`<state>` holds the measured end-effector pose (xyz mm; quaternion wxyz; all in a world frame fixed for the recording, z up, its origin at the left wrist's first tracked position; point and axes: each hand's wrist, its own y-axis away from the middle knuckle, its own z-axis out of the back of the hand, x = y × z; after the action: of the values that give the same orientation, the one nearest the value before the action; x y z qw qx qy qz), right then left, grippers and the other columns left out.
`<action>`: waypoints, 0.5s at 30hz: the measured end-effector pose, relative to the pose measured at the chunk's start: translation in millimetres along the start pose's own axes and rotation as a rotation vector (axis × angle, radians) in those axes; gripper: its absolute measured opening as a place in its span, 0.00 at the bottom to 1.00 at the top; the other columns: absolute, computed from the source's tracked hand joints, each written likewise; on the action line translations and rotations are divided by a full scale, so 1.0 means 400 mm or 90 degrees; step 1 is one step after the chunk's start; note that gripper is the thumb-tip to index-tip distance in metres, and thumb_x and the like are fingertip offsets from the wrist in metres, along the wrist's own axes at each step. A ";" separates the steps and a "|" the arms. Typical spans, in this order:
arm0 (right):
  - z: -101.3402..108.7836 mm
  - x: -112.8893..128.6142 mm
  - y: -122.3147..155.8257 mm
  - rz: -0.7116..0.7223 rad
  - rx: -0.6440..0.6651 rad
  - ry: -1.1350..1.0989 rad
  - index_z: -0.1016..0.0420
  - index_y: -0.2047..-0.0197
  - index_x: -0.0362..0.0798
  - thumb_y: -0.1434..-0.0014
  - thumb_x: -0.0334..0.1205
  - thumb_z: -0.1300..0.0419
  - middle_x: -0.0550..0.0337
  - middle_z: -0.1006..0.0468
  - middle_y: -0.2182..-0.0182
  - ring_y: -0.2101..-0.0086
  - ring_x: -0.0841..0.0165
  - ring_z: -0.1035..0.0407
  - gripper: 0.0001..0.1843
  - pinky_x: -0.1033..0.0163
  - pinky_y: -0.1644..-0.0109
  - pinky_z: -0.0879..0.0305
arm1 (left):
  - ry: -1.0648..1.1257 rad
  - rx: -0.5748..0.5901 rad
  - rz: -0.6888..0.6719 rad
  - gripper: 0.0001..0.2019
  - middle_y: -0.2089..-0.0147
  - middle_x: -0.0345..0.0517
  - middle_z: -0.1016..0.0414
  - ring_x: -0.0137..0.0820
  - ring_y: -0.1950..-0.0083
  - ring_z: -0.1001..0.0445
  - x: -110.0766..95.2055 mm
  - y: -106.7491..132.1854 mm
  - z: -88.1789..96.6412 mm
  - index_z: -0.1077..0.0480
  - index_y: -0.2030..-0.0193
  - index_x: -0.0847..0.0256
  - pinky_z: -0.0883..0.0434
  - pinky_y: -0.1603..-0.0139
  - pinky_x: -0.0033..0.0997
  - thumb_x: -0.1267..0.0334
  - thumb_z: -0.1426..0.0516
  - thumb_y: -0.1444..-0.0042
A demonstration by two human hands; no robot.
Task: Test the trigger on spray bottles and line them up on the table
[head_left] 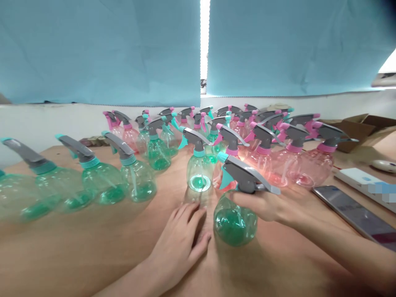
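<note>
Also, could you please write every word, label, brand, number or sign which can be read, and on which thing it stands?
None can be read.
White flat item: blue patches, pixelated, unreadable.
Phone: no legible text on its dark screen.
Green bottle in the right hand: no label seen.
Clear-green bottle just behind: bright spot near its base; I cannot tell whether mark or glare.

Looks like a workroom or a plain office; hard to say which. Suggested by a wood-toned surface (93, 247) crowded with rows of matching green and pink spray bottles (199, 167). Closed in beyond the bottles by blue blinds (102, 49) and a white wall (55, 123). Strewn to the right of the bottles with an open cardboard box (352, 135), a likely computer mouse (383, 166) and a dark phone (352, 214).
</note>
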<state>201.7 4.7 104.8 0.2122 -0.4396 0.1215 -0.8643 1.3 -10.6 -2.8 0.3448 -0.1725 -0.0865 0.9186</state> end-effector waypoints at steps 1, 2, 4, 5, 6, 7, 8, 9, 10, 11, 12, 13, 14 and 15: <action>-0.002 -0.008 0.002 -0.004 0.017 -0.039 0.51 0.81 0.52 0.61 0.33 0.50 0.70 0.52 0.88 0.86 0.75 0.55 0.10 0.67 0.86 0.52 | -0.005 0.001 -0.001 0.18 0.42 0.59 0.32 0.50 0.40 0.35 0.000 -0.001 0.001 0.34 0.42 0.64 0.35 0.43 0.54 0.62 0.46 0.38; -0.004 -0.015 0.004 -0.010 0.035 -0.073 0.52 0.82 0.52 0.61 0.33 0.50 0.70 0.52 0.88 0.86 0.75 0.56 0.11 0.67 0.86 0.53 | -0.009 0.001 -0.003 0.18 0.42 0.59 0.32 0.50 0.40 0.35 -0.001 -0.001 0.002 0.33 0.43 0.63 0.35 0.43 0.54 0.61 0.46 0.38; -0.008 -0.027 0.007 -0.018 0.059 -0.118 0.53 0.83 0.52 0.60 0.33 0.49 0.70 0.53 0.88 0.85 0.75 0.56 0.12 0.67 0.85 0.53 | -0.016 -0.001 -0.005 0.17 0.42 0.58 0.31 0.50 0.41 0.34 -0.003 -0.001 0.003 0.32 0.44 0.63 0.34 0.43 0.55 0.61 0.46 0.38; -0.009 -0.032 0.008 -0.016 0.057 -0.131 0.54 0.83 0.52 0.60 0.33 0.49 0.70 0.53 0.88 0.85 0.75 0.56 0.12 0.67 0.85 0.53 | -0.018 -0.004 -0.006 0.17 0.43 0.58 0.31 0.50 0.41 0.34 -0.003 -0.001 0.002 0.32 0.44 0.62 0.34 0.44 0.55 0.61 0.46 0.38; -0.011 -0.036 0.009 -0.009 0.052 -0.144 0.53 0.83 0.52 0.61 0.32 0.49 0.69 0.52 0.87 0.85 0.75 0.56 0.12 0.67 0.85 0.52 | -0.020 -0.006 -0.006 0.17 0.43 0.57 0.31 0.50 0.41 0.34 -0.004 -0.001 0.002 0.32 0.44 0.61 0.34 0.44 0.55 0.61 0.46 0.38; -0.013 -0.039 0.010 -0.003 0.044 -0.155 0.51 0.83 0.52 0.61 0.32 0.49 0.69 0.50 0.87 0.84 0.75 0.55 0.11 0.67 0.84 0.51 | -0.021 -0.008 -0.006 0.17 0.43 0.57 0.30 0.50 0.41 0.34 -0.004 -0.001 0.001 0.32 0.44 0.61 0.34 0.44 0.55 0.61 0.46 0.39; -0.016 -0.043 0.010 -0.002 0.038 -0.161 0.48 0.82 0.52 0.61 0.31 0.49 0.69 0.47 0.86 0.84 0.75 0.54 0.09 0.66 0.84 0.49 | -0.022 -0.009 -0.007 0.17 0.43 0.57 0.30 0.50 0.41 0.34 -0.004 -0.001 0.000 0.32 0.44 0.61 0.34 0.44 0.55 0.61 0.46 0.39; -0.019 -0.046 0.011 -0.005 0.033 -0.160 0.43 0.80 0.53 0.60 0.31 0.49 0.69 0.43 0.84 0.84 0.74 0.51 0.07 0.66 0.83 0.46 | -0.024 -0.008 -0.009 0.17 0.43 0.57 0.30 0.50 0.41 0.34 -0.004 -0.001 -0.001 0.32 0.44 0.61 0.34 0.44 0.55 0.61 0.46 0.39; -0.023 -0.050 0.011 -0.008 0.031 -0.158 0.38 0.76 0.54 0.59 0.32 0.48 0.68 0.38 0.82 0.84 0.73 0.47 0.06 0.65 0.82 0.42 | -0.027 -0.007 -0.011 0.17 0.43 0.57 0.30 0.50 0.41 0.34 -0.003 -0.001 -0.001 0.32 0.44 0.62 0.34 0.44 0.56 0.61 0.46 0.39; -0.027 -0.053 0.012 -0.009 0.029 -0.157 0.34 0.72 0.54 0.58 0.32 0.48 0.67 0.33 0.80 0.82 0.72 0.41 0.10 0.64 0.79 0.37 | -0.029 -0.005 -0.014 0.18 0.43 0.57 0.30 0.50 0.41 0.34 -0.003 -0.001 -0.002 0.32 0.43 0.62 0.34 0.44 0.56 0.61 0.46 0.39; -0.031 -0.057 0.012 -0.009 0.026 -0.159 0.31 0.66 0.55 0.57 0.32 0.48 0.66 0.30 0.77 0.79 0.70 0.35 0.13 0.63 0.75 0.33 | -0.032 -0.003 -0.015 0.18 0.43 0.57 0.30 0.51 0.41 0.34 -0.003 -0.001 -0.002 0.32 0.43 0.62 0.34 0.44 0.56 0.62 0.46 0.39; -0.035 -0.062 0.012 -0.009 0.026 -0.168 0.30 0.62 0.55 0.56 0.32 0.48 0.65 0.27 0.74 0.74 0.67 0.30 0.17 0.62 0.72 0.30 | -0.034 -0.001 -0.016 0.18 0.42 0.58 0.30 0.51 0.41 0.34 -0.003 -0.002 -0.002 0.32 0.43 0.63 0.34 0.44 0.56 0.62 0.46 0.39; -0.039 -0.067 0.012 -0.006 0.027 -0.182 0.30 0.59 0.55 0.55 0.33 0.47 0.63 0.25 0.71 0.70 0.66 0.27 0.18 0.61 0.69 0.28 | -0.036 0.001 -0.016 0.18 0.42 0.58 0.30 0.51 0.41 0.34 -0.003 -0.002 -0.002 0.32 0.43 0.63 0.34 0.44 0.56 0.62 0.46 0.39; -0.042 -0.073 0.013 -0.003 0.028 -0.197 0.30 0.57 0.55 0.53 0.33 0.47 0.63 0.24 0.69 0.66 0.65 0.26 0.19 0.60 0.65 0.27 | -0.037 0.003 -0.017 0.18 0.42 0.58 0.30 0.50 0.41 0.34 -0.003 -0.002 -0.002 0.32 0.43 0.63 0.34 0.44 0.56 0.63 0.46 0.39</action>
<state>204.6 14.4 72.3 0.2360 -0.5632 0.0669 -0.7891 2.8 -10.7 -3.1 0.3548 -0.1435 -0.0970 0.9187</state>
